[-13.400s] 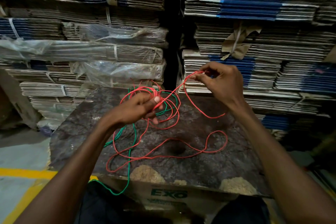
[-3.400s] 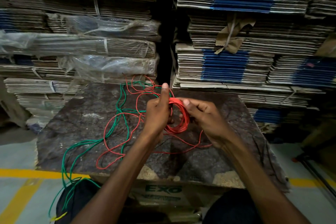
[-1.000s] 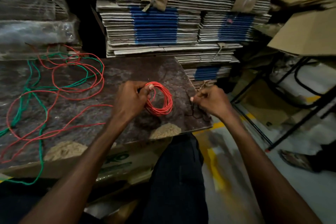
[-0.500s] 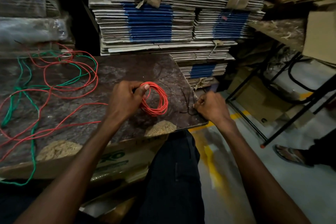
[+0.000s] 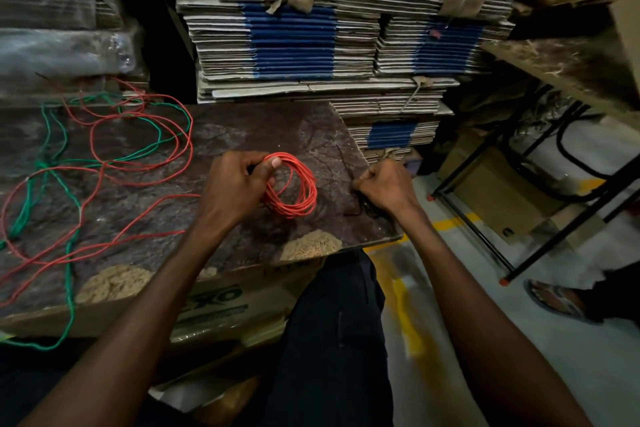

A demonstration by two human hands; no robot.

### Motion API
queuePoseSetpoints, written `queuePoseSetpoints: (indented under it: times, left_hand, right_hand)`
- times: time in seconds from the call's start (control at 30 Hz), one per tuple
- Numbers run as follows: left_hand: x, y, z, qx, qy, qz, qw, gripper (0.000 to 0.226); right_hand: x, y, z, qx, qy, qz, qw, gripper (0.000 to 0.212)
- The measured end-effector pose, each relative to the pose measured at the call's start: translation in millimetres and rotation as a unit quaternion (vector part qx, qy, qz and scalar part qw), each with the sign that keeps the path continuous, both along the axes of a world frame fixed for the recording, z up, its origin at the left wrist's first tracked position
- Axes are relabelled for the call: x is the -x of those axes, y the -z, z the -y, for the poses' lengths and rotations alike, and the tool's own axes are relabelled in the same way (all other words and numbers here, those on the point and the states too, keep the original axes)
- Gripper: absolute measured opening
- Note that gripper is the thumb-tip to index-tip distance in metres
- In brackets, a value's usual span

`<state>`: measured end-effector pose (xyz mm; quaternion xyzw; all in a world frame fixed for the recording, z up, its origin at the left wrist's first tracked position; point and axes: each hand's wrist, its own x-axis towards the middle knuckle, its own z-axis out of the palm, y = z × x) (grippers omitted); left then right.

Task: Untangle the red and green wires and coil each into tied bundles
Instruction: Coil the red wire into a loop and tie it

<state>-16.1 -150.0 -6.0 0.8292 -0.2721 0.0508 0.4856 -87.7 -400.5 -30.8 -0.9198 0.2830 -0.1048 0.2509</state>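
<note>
Stacks of flat cardboard (image 5: pixel 291 42) are standing behind a dark board (image 5: pixel 242 128) that is serving as the tabletop. Near its right edge the left hand (image 5: pixel 235 189) is gripping a red coil (image 5: pixel 294 187), with the thumb pressing on the top of the loops. The right hand (image 5: pixel 386 187) is curling its fingers at the right edge, pinching thin dark ties (image 5: pixel 349 170) that are lying there. Loose red wire (image 5: pixel 138 166) and green wire (image 5: pixel 71 191) are lying tangled over the left part of the tabletop, and the green one is hanging over the front edge.
</note>
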Motion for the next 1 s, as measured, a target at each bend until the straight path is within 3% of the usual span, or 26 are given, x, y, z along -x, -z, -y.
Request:
queuePoseSetpoints:
  times: [0.43, 0.7, 1.0]
  left_hand:
    - [3, -1, -4, -0.009, -0.005, 0.011, 1.000, 0.034]
    - [9, -2, 2, -0.010, 0.004, 0.000, 1.000, 0.030]
    - [7, -2, 0, 0.007, 0.010, -0.012, 1.000, 0.031]
  right_hand:
    - [18, -11, 9, 0.010, -0.041, 0.074, 0.996, 0.013]
    - [43, -4, 4, 0.033, -0.062, 0.022, 0.997, 0.002]
    - [35, -3, 3, 0.082, -0.055, -0.010, 0.995, 0.009]
